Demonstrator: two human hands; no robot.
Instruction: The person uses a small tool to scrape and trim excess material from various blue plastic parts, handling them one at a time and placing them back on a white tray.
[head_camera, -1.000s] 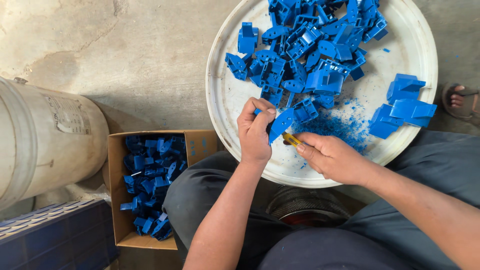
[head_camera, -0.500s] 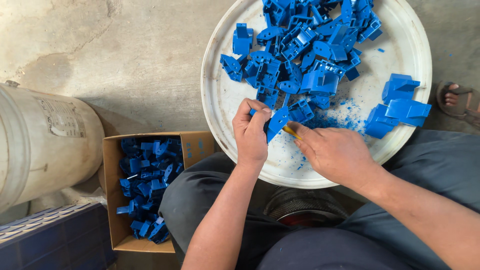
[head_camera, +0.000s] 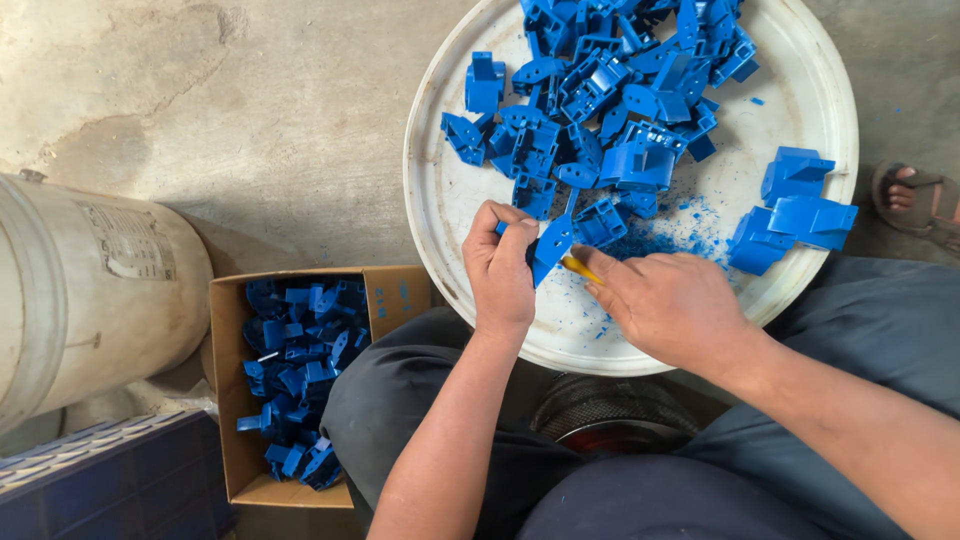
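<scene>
Head view: left hand (head_camera: 500, 272) grips blue part (head_camera: 553, 240).

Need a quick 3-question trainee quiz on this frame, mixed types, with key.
1. True or false: the left hand holds a blue part over the white tray.
2. The right hand holds what against that part? A) a yellow-handled tool B) a red brush C) a metal file
3. Fill in: the cardboard box of blue parts sits on the floor to the person's ____ side.

Key: 1 true; 2 A; 3 left.
</scene>
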